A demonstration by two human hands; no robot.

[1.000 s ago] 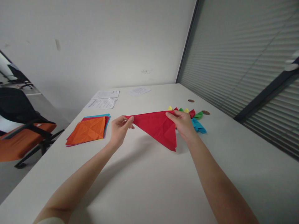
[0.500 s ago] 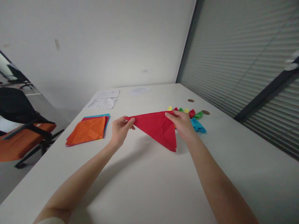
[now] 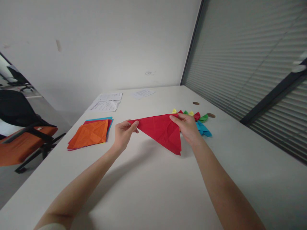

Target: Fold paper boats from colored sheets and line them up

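Note:
A red paper sheet (image 3: 163,129), folded into a triangle with visible creases, hangs just above the white table (image 3: 148,188) with its lowest point near the surface. My left hand (image 3: 123,134) pinches its left corner between thumb and fingers. My right hand (image 3: 188,127) pinches its upper right corner. Both hands are closed on the paper and hold it stretched between them.
A stack of coloured sheets with an orange one on top (image 3: 90,134) lies to the left. Several small folded paper pieces (image 3: 202,124) in yellow, green, red and blue sit behind my right hand. Printed papers (image 3: 106,102) lie at the far edge. An orange chair (image 3: 21,140) stands left.

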